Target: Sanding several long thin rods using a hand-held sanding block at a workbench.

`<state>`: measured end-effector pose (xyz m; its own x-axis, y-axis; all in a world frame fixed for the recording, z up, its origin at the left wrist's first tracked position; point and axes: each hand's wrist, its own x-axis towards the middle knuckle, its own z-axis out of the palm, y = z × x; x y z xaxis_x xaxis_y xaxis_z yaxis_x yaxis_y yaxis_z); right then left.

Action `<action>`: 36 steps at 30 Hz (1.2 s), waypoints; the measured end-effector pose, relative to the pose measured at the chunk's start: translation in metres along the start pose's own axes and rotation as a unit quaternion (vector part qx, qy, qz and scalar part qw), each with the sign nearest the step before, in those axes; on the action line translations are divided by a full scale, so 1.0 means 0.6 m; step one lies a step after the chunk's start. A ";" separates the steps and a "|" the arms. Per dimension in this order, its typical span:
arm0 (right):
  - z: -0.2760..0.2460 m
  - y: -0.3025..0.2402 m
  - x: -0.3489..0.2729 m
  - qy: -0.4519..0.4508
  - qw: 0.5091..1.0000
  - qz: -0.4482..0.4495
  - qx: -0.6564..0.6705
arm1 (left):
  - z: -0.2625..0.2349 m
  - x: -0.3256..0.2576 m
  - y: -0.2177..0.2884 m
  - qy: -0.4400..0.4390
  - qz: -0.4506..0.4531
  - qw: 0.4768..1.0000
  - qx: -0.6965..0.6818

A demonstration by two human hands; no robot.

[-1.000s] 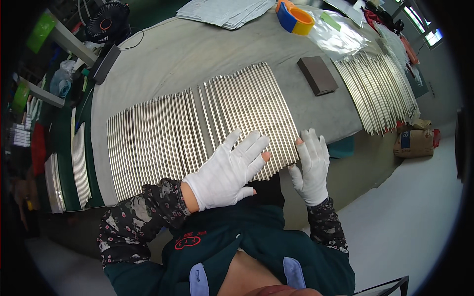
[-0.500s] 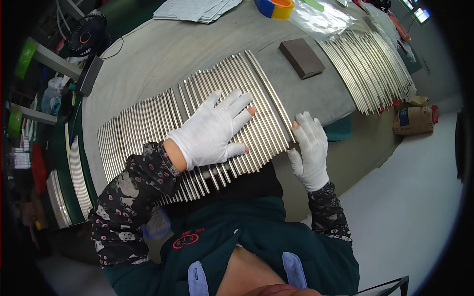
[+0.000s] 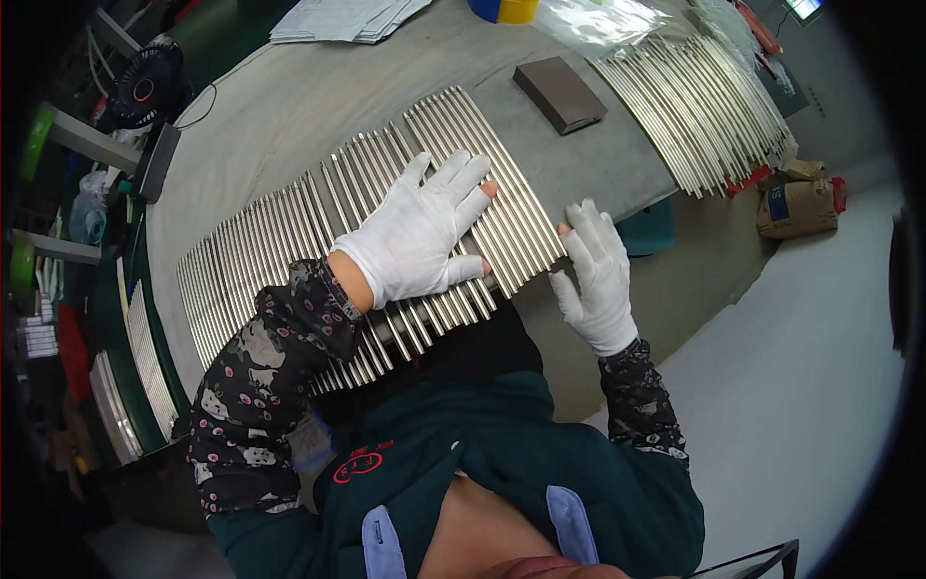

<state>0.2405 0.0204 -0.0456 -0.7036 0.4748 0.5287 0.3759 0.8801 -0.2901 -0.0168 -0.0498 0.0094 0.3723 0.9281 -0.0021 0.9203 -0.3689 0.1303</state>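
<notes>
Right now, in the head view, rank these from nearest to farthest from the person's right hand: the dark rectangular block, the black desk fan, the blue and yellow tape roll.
From the right hand:
1. Dark rectangular block, on the table just beyond the hand.
2. Blue and yellow tape roll, at the table's far edge, past the block.
3. Black desk fan, far off at the table's left end.

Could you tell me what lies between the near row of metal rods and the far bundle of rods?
In the head view, a dark block lies on the bare grey table between the near rods and the far bundle.
</notes>
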 end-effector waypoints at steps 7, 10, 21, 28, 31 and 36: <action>-0.007 -0.003 0.003 -0.009 1.000 0.008 0.008 | 0.006 0.006 -0.003 -0.003 0.000 1.000 0.021; 0.009 0.007 0.003 0.054 0.998 -0.014 0.019 | 0.008 0.003 -0.012 0.003 0.016 1.000 0.027; -0.030 -0.071 -0.016 0.028 0.980 -0.035 0.192 | 0.005 -0.073 -0.058 0.014 0.007 0.999 0.031; 0.006 -0.111 0.000 -0.129 0.944 -0.086 0.291 | 0.018 -0.069 -0.062 0.037 0.009 0.998 0.048; 0.008 -0.111 0.014 -0.132 0.944 -0.064 0.295 | 0.017 -0.067 -0.056 0.046 -0.001 0.998 0.054; -0.004 -0.130 0.018 -0.190 0.934 -0.065 0.295 | 0.012 -0.057 -0.048 0.036 -0.010 0.997 0.066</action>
<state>0.2047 -0.0429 -0.0155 -0.9256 0.2300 0.3005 -0.0454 0.7210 -0.6915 -0.0554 -0.0714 -0.0015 0.3489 0.9347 0.0676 0.9369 -0.3496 -0.0013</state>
